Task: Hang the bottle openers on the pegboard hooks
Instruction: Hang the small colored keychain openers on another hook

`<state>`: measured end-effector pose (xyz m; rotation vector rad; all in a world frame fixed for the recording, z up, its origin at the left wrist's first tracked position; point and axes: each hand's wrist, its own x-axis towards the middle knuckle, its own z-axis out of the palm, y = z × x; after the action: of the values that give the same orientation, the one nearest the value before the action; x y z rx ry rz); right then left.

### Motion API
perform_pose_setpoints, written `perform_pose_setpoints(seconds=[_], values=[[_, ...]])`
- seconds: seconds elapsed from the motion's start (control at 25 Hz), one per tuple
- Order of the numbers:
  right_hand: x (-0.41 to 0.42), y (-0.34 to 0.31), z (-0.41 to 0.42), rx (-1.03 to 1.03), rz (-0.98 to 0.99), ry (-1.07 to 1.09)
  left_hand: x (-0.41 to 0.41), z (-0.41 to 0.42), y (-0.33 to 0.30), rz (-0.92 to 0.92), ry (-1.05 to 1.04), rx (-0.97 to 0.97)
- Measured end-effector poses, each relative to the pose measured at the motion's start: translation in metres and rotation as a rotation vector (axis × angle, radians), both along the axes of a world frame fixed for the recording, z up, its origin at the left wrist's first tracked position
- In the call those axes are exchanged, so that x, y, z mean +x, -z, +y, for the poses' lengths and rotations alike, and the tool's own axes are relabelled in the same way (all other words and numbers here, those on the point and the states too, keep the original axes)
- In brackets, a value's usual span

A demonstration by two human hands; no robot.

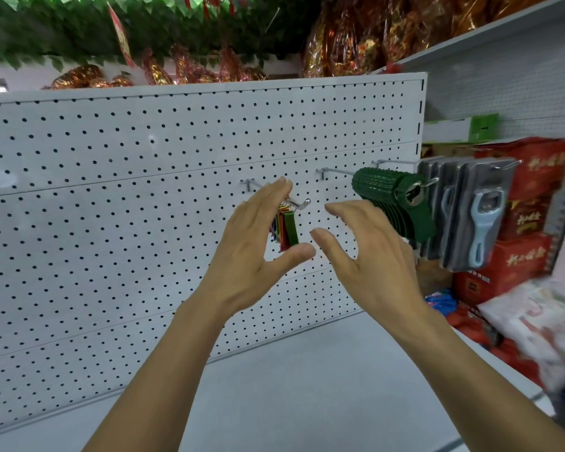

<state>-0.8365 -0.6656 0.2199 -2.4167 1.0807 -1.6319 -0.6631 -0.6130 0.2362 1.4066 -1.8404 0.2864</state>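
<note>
A bunch of small coloured bottle openers (287, 229), green in front, hangs on a metal hook (299, 203) of the white pegboard (111, 197). My left hand (253, 246) is raised just left of the bunch, fingers straight, thumb under it, holding nothing. My right hand (369, 252) is raised to the right of the bunch, fingers loosely spread and empty. A row of green openers (395, 200) fills the neighbouring hook. Carded blue openers (480, 216) hang on the far right hook.
A white shelf (307, 386) lies below the pegboard. Red boxes (529, 190) and packaged goods (535, 321) are stacked at the right. Green leaf garlands (79, 27) and shiny red-gold decorations (372, 34) sit above the board.
</note>
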Motion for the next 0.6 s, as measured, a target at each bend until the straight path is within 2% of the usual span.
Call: perform_pose_setpoints(seconds=[0.2, 0.32, 0.44, 0.6], values=[[-0.053, 0.004, -0.022, -0.22, -0.22, 0.033, -0.046, 0.011, -0.012, -0.078, 0.054, -0.203], [-0.08, 0.002, -0.045, -0.166, -0.255, 0.023, -0.082, 0.007, -0.017, -0.16, 0.103, -0.275], [-0.093, 0.003, -0.068, -0.013, -0.185, -0.032, -0.114, -0.01, -0.014, -0.126, 0.163, -0.192], [-0.102, -0.001, -0.096, 0.083, -0.08, -0.137, -0.127, -0.051, -0.011, -0.098, 0.095, -0.043]])
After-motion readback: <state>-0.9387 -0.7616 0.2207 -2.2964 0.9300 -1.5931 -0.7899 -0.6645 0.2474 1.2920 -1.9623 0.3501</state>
